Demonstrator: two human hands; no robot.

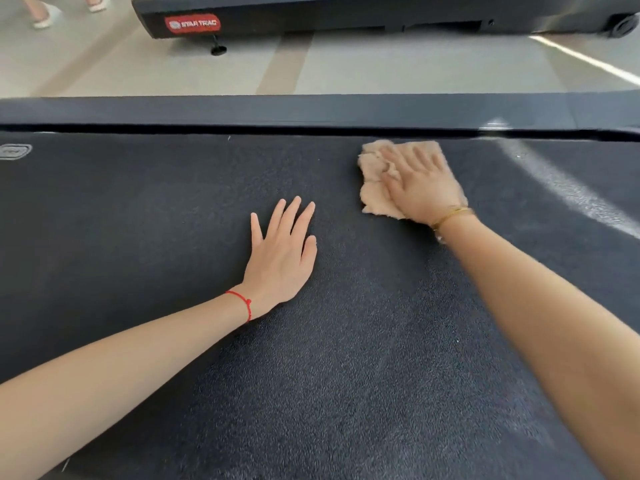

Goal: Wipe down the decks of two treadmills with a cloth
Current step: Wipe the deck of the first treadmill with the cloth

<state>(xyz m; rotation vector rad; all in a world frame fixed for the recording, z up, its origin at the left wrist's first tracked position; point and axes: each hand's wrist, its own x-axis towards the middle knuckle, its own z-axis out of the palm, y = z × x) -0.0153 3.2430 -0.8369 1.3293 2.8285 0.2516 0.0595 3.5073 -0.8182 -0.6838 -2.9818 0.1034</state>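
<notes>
A dark textured treadmill deck [145, 237] fills most of the head view. My right hand [420, 187] lies flat with straight fingers on a beige cloth [372, 197], pressing it onto the deck near the far side rail [277, 110]. My left hand [282, 252] rests palm down on the bare belt, fingers spread, a red string at its wrist. It is apart from the cloth, to its left and nearer to me. A second treadmill [346, 15] with a red STAR TRAC label [192, 24] stands across the floor at the top.
Pale tiled floor [381, 67] separates the two machines. A person's feet in white shoes [46, 15] stand at the top left. A bright reflection streak [554, 181] crosses the deck at the right. A small logo mark [15, 151] sits on the belt at the far left.
</notes>
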